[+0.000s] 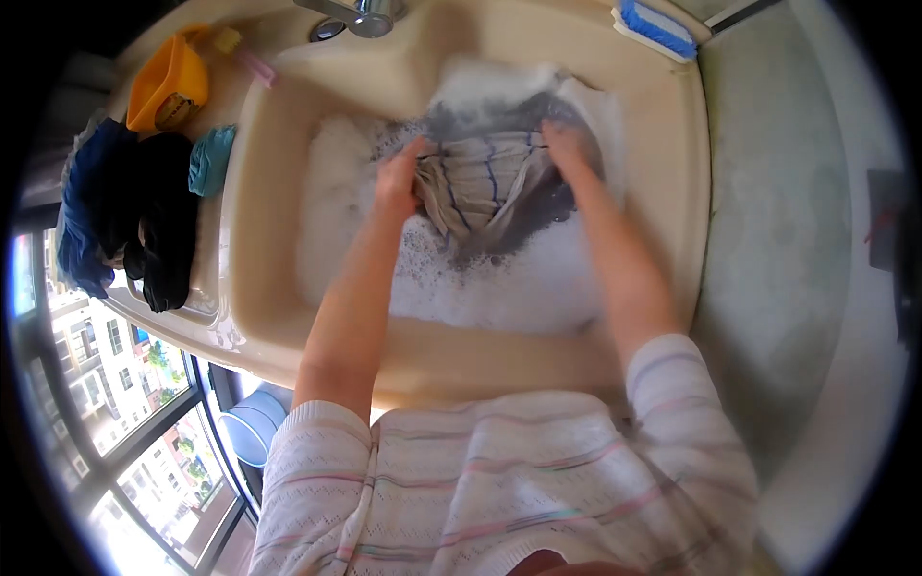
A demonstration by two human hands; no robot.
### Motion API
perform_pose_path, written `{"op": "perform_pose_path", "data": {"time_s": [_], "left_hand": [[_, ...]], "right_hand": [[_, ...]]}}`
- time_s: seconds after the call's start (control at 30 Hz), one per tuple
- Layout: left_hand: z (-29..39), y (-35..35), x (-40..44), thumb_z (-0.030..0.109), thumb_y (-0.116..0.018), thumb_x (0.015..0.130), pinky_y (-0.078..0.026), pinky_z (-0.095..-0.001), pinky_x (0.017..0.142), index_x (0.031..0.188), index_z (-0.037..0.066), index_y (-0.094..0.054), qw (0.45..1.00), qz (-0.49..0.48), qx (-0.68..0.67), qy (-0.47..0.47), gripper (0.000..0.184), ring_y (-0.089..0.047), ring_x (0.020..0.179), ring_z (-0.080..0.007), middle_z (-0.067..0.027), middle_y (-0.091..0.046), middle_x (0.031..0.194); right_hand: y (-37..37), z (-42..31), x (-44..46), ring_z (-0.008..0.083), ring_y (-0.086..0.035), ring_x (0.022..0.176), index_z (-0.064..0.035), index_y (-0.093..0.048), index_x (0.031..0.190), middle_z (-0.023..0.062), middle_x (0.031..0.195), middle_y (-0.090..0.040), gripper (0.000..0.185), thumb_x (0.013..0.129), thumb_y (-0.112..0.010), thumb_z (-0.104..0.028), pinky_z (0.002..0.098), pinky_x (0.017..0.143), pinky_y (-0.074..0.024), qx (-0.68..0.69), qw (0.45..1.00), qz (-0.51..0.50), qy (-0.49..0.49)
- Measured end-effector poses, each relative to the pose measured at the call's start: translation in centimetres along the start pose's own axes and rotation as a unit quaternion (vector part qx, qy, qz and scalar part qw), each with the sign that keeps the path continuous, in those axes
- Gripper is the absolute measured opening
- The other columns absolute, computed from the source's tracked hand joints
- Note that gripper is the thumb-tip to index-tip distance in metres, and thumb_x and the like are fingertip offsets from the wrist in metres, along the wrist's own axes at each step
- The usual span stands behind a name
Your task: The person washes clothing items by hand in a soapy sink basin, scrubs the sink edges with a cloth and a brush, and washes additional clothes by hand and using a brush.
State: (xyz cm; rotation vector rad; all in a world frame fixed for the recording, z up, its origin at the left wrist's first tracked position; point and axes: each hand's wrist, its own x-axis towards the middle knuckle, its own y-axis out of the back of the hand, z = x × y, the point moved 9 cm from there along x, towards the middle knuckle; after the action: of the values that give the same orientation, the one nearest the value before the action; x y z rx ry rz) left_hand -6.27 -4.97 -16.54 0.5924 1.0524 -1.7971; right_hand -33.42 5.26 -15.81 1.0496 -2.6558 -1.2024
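Note:
A pale cloth with dark blue stripes (480, 178) is stretched between my two hands over sudsy water, its lower part sagging to a point near the surface. My left hand (399, 180) is closed on its left upper corner. At the opposite upper corner, my right hand (565, 146) grips the same cloth. Around it, greyish water shows through white foam (499, 298) inside the beige sink (259, 192). Whether more fabric lies under the suds is hidden.
A chrome faucet (370, 17) stands at the back rim. On the left ledge are a yellow plastic container (168, 82), a pink-handled brush (252, 62), dark clothes (168, 211) and a rolled teal cloth (211, 161). A blue-bristled brush (658, 31) rests at the back right corner. A blue bucket (252, 429) is lower left.

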Motion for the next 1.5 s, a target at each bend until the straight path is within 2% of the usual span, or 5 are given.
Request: {"op": "perform_pose_path", "data": {"time_s": [0.33,0.63,0.73,1.1,1.5], "left_hand": [[2.4,3.8,-0.4,0.004,-0.063,0.064,-0.045,-0.0356,0.074,0.084,-0.002,-0.060,0.996,0.074,0.038,-0.026,0.020,-0.057,0.078,-0.0231,-0.0113,-0.059,0.085],[0.6,-3.6,-3.1,0.029,-0.052,0.083,-0.042,-0.0362,0.083,0.102,0.004,-0.053,0.865,-0.344,-0.326,-0.163,0.031,-0.053,0.094,-0.0219,-0.0083,-0.057,0.101],[-1.0,-0.7,1.2,0.022,-0.050,0.084,-0.044,-0.0351,0.080,0.101,0.000,-0.053,0.999,0.039,0.002,-0.004,0.028,-0.055,0.091,-0.0218,-0.0094,-0.059,0.097],[19.8,-8.6,-14.4,0.014,-0.057,0.080,-0.042,-0.0228,0.061,0.087,0.000,-0.059,0.915,-0.149,0.062,-0.369,0.015,-0.054,0.070,-0.0109,-0.0038,-0.059,0.080],[8.3,-1.9,-9.3,0.016,-0.055,0.067,-0.038,-0.0237,0.061,0.069,0.003,-0.061,0.822,-0.181,0.505,-0.191,0.014,-0.047,0.065,-0.0102,-0.0008,-0.054,0.065]], "right_hand": [[-0.4,-5.0,-4.1,0.0191,-0.057,0.075,-0.0014,-0.060,0.094,0.0118,0.084,-0.062,0.028,0.071,-0.061,-0.018,0.0301,0.068,-0.0460,0.230,0.959,-0.167,0.009],[-4.9,-20.7,-17.8,0.0328,-0.057,0.068,-0.0074,-0.056,0.068,0.0138,0.071,-0.059,0.016,0.071,-0.060,-0.023,0.0419,0.060,-0.0445,0.099,0.911,-0.003,0.401],[-4.5,-16.1,-11.5,0.0326,-0.058,0.071,-0.0071,-0.055,0.067,0.0134,0.071,-0.060,0.021,0.078,-0.056,-0.025,0.0427,0.060,-0.0438,0.047,0.963,0.073,0.254],[19.4,-16.4,-4.1,0.0099,-0.052,0.072,0.0005,-0.060,0.084,0.0030,0.079,-0.059,0.035,0.084,-0.052,-0.034,0.0259,0.067,-0.0422,0.342,0.912,0.090,0.207],[4.6,-4.1,-11.1,0.0149,-0.053,0.079,0.0000,-0.061,0.091,0.0081,0.081,-0.060,0.041,0.081,-0.055,-0.039,0.0293,0.073,-0.0419,-0.036,0.955,-0.286,0.073]]}}
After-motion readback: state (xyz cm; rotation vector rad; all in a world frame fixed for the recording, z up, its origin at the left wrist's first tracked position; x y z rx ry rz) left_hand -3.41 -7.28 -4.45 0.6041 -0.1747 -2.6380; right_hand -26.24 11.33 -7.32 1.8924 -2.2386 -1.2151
